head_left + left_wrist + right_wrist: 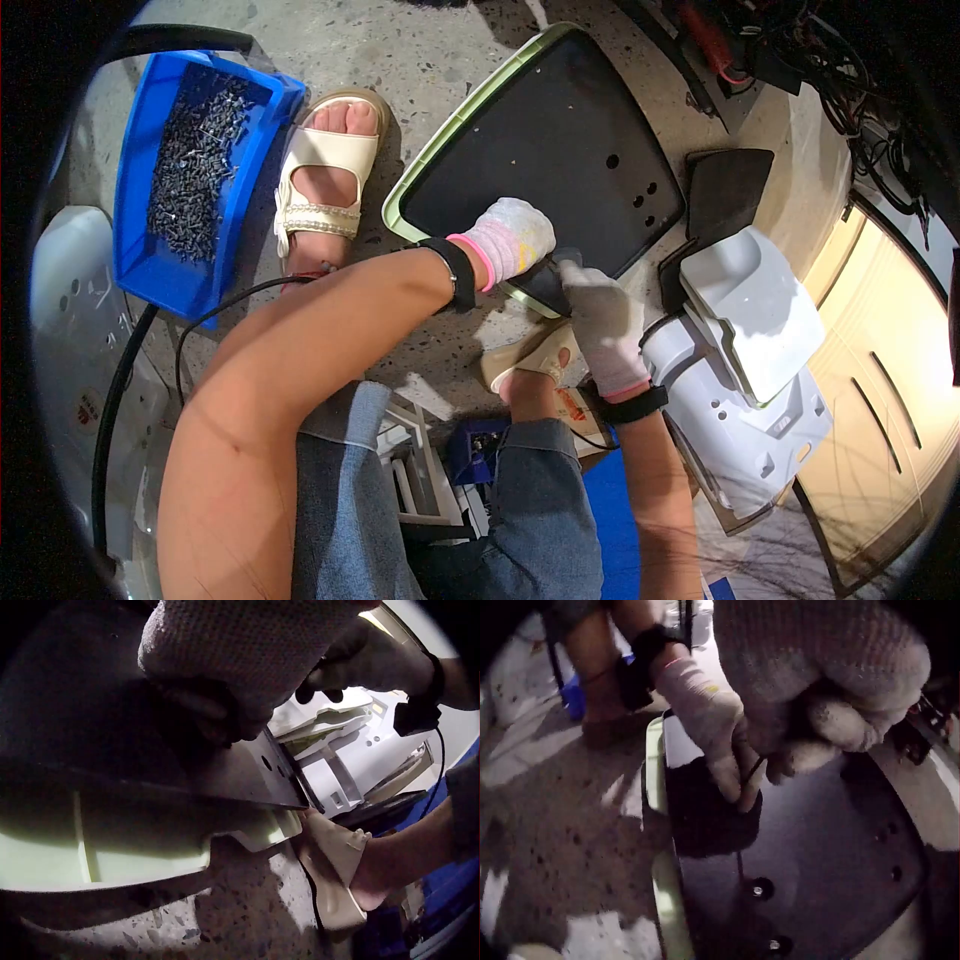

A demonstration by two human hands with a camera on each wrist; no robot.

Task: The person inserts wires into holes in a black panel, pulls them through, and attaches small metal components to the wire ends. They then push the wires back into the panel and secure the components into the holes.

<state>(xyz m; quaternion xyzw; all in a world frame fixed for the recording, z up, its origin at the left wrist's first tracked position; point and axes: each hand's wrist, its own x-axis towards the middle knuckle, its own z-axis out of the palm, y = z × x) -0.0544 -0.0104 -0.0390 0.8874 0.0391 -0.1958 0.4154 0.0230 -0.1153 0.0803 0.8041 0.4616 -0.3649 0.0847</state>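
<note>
A black panel with a light green rim (560, 110) lies on the floor between the feet. Both hands wear whitish knit gloves with pink cuffs and meet over its near edge. My left hand (512, 238) pinches a thin dark piece (751, 771) between thumb and fingers, close over the panel. Beside it, my right hand (605, 315) has its fingers curled, with the fingertips right at that piece; I cannot tell whether they grip it. Round recesses with shiny metal centres (761, 889) show in the panel, along with several dark holes (645, 200).
A blue bin (135, 200) of small dark screws stands at the left, next to a sandalled foot (325, 170). White plastic parts (750, 310) are stacked at the right, near a dark flat piece (730, 195). Tangled cables (860, 110) hang at the upper right.
</note>
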